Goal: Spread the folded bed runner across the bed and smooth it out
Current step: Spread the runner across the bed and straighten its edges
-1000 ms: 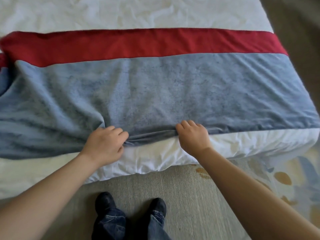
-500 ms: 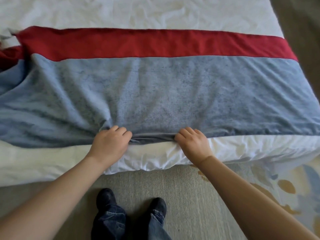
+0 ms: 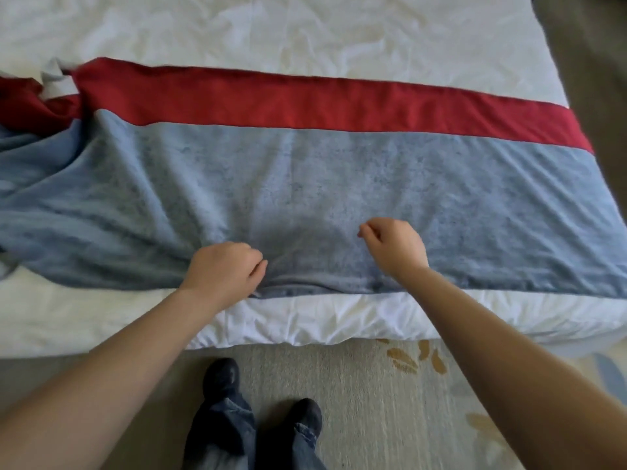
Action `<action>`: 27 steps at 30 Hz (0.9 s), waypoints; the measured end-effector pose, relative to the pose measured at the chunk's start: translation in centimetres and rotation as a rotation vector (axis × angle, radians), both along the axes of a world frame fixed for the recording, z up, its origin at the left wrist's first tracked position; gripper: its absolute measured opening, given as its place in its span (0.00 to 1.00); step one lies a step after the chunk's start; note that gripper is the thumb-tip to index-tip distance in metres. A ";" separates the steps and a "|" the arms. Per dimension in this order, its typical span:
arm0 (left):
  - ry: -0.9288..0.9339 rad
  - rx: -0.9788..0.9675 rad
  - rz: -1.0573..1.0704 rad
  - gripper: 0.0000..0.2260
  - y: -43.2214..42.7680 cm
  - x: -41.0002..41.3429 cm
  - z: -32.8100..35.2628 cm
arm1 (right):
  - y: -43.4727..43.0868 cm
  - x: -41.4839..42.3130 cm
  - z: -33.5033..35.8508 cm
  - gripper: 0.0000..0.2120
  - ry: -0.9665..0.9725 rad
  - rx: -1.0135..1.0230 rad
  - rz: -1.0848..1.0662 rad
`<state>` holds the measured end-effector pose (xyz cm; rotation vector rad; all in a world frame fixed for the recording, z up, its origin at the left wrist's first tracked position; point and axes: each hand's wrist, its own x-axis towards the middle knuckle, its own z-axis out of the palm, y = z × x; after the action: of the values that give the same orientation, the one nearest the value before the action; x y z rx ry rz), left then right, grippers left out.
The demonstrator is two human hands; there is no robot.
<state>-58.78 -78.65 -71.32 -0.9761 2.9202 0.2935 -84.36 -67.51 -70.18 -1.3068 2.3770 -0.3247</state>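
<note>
- Head view: the bed runner (image 3: 339,184), a long cloth with a wide blue-grey band and a red strip (image 3: 288,100) along its far edge, lies across the white bed (image 3: 271,28) from side to side.
- The runner's right part lies mostly flat and reaches the bed's right edge, where it turns down over the side.
- Its left part is rumpled: deep folds run from the far left toward the near middle, and the red strip is bunched and twisted at the left edge of the picture.
- The runner's near hem sits just back from the near edge of the bed, leaving a band of white bedding (image 3: 322,317) bare in front of it.
- The left hand (image 3: 225,269) rests on the runner at its near hem, fingers curled in and thumb against them; the cloth gathers into creases at this hand, but I cannot tell whether a fold is actually pinched.
- The right hand (image 3: 395,245) is over the blue-grey band, a little farther in than the left, in a loose fist with fingertips drawn together; whether it touches or holds cloth I cannot tell.
- Both forearms are bare and reach in from the lower corners.
- Below the bed, two dark shoes (image 3: 264,398) and jeans cuffs stand on a pale carpet (image 3: 373,401) with yellow leaf marks at the right.
</note>
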 end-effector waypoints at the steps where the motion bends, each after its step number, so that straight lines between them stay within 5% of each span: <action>1: 0.035 -0.015 0.022 0.14 -0.8 -0.5 0.1 | -1.1 -0.4 0.3 0.16 0.001 0.021 0.008; 8: 0.124 0.065 0.078 0.07 -8.7 -5.6 -0.9 | -8.5 -3.0 -0.3 0.14 0.010 0.070 0.035; 20: 0.238 0.064 0.044 0.09 -23.6 -17.2 -2.7 | -22.6 -13.4 -2.7 0.12 0.169 -0.006 -0.016; 27: 0.173 0.016 0.063 0.11 -27.5 -25.4 -4.6 | -28.1 -19.5 -3.7 0.12 0.288 0.100 0.169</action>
<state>-84.17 -106.17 -75.90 -1.0945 3.0384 0.4247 -103.91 -95.65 -73.93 -1.5847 2.4505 0.0346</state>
